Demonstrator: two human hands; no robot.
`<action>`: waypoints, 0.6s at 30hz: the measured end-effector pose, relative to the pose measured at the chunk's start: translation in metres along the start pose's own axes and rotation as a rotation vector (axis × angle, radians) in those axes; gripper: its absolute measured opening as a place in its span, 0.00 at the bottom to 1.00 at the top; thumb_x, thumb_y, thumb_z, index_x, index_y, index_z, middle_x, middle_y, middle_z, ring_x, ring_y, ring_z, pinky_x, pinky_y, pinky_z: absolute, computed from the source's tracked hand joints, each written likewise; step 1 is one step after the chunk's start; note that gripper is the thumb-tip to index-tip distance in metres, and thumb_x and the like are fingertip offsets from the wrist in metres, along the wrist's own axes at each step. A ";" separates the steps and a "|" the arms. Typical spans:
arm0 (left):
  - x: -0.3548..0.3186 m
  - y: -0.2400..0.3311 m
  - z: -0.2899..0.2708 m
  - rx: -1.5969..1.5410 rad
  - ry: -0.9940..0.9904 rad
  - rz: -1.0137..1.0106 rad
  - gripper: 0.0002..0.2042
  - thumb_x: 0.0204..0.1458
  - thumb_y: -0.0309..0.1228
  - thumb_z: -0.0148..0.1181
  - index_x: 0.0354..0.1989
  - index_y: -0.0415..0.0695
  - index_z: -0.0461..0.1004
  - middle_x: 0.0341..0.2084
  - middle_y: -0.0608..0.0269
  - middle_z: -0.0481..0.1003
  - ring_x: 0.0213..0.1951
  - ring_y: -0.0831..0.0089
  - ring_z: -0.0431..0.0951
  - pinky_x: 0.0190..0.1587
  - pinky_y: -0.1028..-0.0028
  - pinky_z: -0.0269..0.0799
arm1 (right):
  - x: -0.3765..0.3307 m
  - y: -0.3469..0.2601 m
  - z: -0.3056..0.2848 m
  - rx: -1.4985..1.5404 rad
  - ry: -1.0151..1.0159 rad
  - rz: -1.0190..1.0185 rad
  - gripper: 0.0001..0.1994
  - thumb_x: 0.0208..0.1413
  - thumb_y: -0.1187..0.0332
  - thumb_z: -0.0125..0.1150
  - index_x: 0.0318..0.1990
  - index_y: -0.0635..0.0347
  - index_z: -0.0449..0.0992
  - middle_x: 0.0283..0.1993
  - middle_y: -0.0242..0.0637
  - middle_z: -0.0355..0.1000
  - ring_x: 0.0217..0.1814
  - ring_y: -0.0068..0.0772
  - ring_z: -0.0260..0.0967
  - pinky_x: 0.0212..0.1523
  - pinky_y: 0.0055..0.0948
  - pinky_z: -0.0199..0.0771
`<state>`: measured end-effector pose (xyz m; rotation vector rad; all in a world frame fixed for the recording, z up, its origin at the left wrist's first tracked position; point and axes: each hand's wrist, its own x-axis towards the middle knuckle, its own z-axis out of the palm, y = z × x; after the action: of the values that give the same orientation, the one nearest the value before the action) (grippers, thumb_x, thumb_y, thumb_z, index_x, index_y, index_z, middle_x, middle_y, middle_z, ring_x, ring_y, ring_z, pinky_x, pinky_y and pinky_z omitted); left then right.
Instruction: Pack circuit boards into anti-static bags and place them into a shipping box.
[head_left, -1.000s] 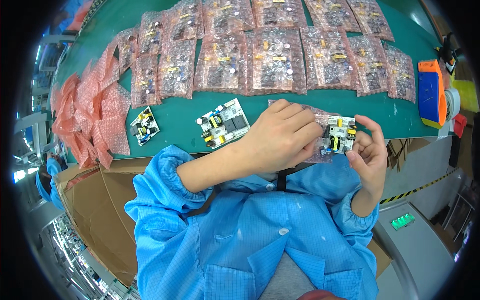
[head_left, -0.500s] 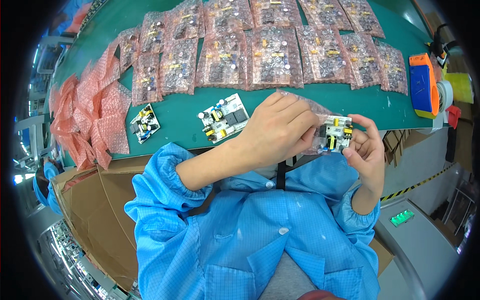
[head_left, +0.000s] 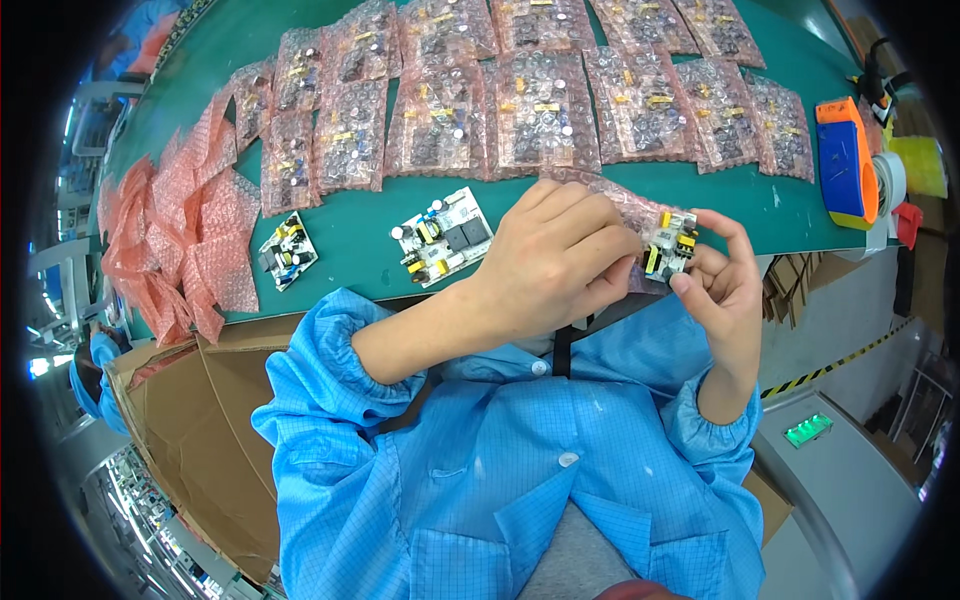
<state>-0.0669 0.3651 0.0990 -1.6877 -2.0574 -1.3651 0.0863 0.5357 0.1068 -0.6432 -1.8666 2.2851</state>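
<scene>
My right hand (head_left: 722, 275) grips the outer end of a white circuit board (head_left: 672, 245) with yellow and black components, thumb below and fingers above. The board's other end sits inside a pink bubble-wrap bag (head_left: 625, 200). My left hand (head_left: 570, 245) is closed on that bag, its curled fingers hiding part of the bag and board. On the green table left of my left hand lies a bare circuit board (head_left: 445, 237), with a second bare circuit board (head_left: 288, 250) farther left.
Two rows of circuit boards in pink bubble bags (head_left: 545, 115) cover the far table. At left lies a heap of flat pink bubble bags (head_left: 205, 215). An orange and blue tape dispenser (head_left: 845, 165) stands at right. A cardboard box (head_left: 200, 430) is below the table's left edge.
The board has gone farther into the bubble bag, so less of it shows. My right hand has shifted slightly left and up with it.
</scene>
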 end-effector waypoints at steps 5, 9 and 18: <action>0.004 0.003 -0.002 -0.003 0.032 -0.003 0.13 0.32 0.21 0.70 0.30 0.47 0.79 0.30 0.67 0.73 0.32 0.66 0.73 0.34 0.67 0.67 | 0.001 0.001 0.009 0.025 -0.015 0.042 0.31 0.52 0.80 0.65 0.63 0.66 0.59 0.38 0.38 0.77 0.24 0.07 0.58 0.24 0.11 0.55; 0.004 -0.001 -0.002 -0.020 0.045 -0.019 0.13 0.32 0.21 0.70 0.29 0.47 0.79 0.32 0.66 0.74 0.34 0.65 0.74 0.36 0.67 0.68 | 0.002 0.002 0.010 -0.007 -0.050 0.035 0.33 0.52 0.80 0.67 0.65 0.65 0.58 0.38 0.38 0.78 0.23 0.06 0.57 0.24 0.11 0.54; 0.009 0.003 -0.003 0.042 0.013 0.089 0.12 0.30 0.26 0.70 0.28 0.50 0.80 0.38 0.66 0.76 0.40 0.64 0.75 0.41 0.66 0.68 | 0.008 0.005 0.012 0.098 -0.048 0.044 0.38 0.51 0.80 0.67 0.69 0.63 0.52 0.39 0.39 0.78 0.22 0.05 0.57 0.23 0.11 0.53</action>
<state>-0.0694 0.3689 0.1079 -1.7263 -1.9640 -1.2932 0.0754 0.5268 0.1017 -0.6267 -1.7643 2.4230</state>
